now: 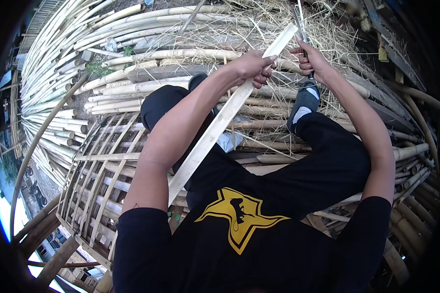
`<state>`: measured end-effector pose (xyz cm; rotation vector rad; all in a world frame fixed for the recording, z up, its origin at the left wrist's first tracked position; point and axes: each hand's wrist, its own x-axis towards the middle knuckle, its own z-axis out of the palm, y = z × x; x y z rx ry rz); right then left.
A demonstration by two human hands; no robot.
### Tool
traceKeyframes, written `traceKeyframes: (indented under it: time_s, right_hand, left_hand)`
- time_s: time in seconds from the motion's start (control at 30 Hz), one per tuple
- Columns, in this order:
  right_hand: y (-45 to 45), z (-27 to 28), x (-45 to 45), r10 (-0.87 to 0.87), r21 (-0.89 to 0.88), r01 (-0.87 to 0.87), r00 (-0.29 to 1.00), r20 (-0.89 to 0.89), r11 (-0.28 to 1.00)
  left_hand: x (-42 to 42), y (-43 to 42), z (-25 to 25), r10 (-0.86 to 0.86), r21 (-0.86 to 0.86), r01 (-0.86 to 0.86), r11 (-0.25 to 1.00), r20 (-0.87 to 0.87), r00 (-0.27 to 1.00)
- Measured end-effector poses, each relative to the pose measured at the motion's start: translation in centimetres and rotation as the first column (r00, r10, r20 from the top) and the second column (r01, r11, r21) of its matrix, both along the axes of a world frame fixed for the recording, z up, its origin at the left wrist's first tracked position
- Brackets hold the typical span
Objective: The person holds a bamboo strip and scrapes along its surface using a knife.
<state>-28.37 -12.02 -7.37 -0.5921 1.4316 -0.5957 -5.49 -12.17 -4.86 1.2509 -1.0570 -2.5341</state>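
My left hand [255,69] is closed around a long, pale bamboo strip [215,128] near its far end. The strip runs diagonally from beside my left upper arm, past my lap, to a tip out in front of me. In my closed right hand [315,62] is a knife [300,25] with a dark handle, its narrow blade pointing away from me. The blade is close beside the strip's far tip; whether they touch I cannot tell.
Stacked bamboo poles [146,24] spread ahead and left. Thin shavings [337,53] litter the poles in front and to the right. A woven bamboo lattice [100,180] stands at my left. My shod foot [305,100] rests below my right hand.
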Motion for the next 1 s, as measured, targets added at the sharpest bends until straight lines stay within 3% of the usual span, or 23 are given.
traceKeyframes:
  time_s: [0.07,0.2,0.27,0.4,0.5,0.57,0.7,0.8,0.83,0.9,0.93,1.0]
  right_hand:
    - [0.3,0.9,1.8,-0.076,0.04,0.071,0.984,0.159,0.997]
    - [0.3,2.2,4.4,-0.24,-0.041,0.246,0.963,0.127,0.968]
    - [0.1,1.8,4.3,-0.252,-0.078,0.261,0.962,0.103,0.962]
    - [-0.7,2.5,3.6,-0.278,-0.115,0.292,0.952,0.128,0.949]
    - [-1.6,3.7,2.9,-0.268,-0.151,0.298,0.944,0.19,0.943]
    - [-2.1,5.0,1.9,-0.259,-0.218,0.302,0.944,0.206,0.928]
    - [-3.6,6.8,-2.0,-0.308,-0.248,0.354,0.929,0.206,0.902]
    - [-5.4,5.0,-7.7,-0.299,-0.306,0.363,0.924,0.238,0.88]
    - [-6.3,4.1,-10.3,-0.253,-0.24,0.324,0.925,0.284,0.915]
    - [-5.0,6.4,-9.0,-0.361,-0.269,0.402,0.913,0.189,0.875]
    - [-5.4,5.4,-10.6,-0.371,-0.28,0.41,0.911,0.183,0.868]
    - [-5.3,4.5,-12.5,-0.408,-0.287,0.434,0.901,0.147,0.854]
  left_hand:
    - [-0.4,-0.1,0.2,-0.003,-0.003,0.003,1.0,-0.008,1.0]
    - [-1.4,0.3,0.4,-0.012,-0.005,0.011,1.0,-0.045,0.999]
    - [-1.5,0.0,-0.1,-0.024,-0.001,0.024,1.0,-0.156,0.988]
    - [-1.6,-0.1,0.8,-0.057,-0.122,0.036,0.992,-0.171,0.984]
    - [0.1,-0.1,2.0,-0.049,-0.04,0.037,0.998,-0.351,0.935]
    - [1.2,0.4,2.3,-0.053,-0.039,0.043,0.998,-0.331,0.942]
    - [4.0,1.8,3.2,-0.249,-0.024,0.26,0.965,-0.379,0.891]
    - [5.6,2.7,2.7,-0.454,-0.073,0.487,0.87,-0.502,0.736]
    - [5.9,2.8,2.7,-0.474,-0.06,0.522,0.851,-0.517,0.713]
    - [6.1,3.1,2.5,-0.47,-0.02,0.568,0.823,-0.586,0.661]
    - [6.0,3.2,2.4,-0.474,-0.018,0.575,0.818,-0.586,0.657]
    - [5.9,3.2,2.4,-0.605,-0.117,0.614,0.781,-0.39,0.694]
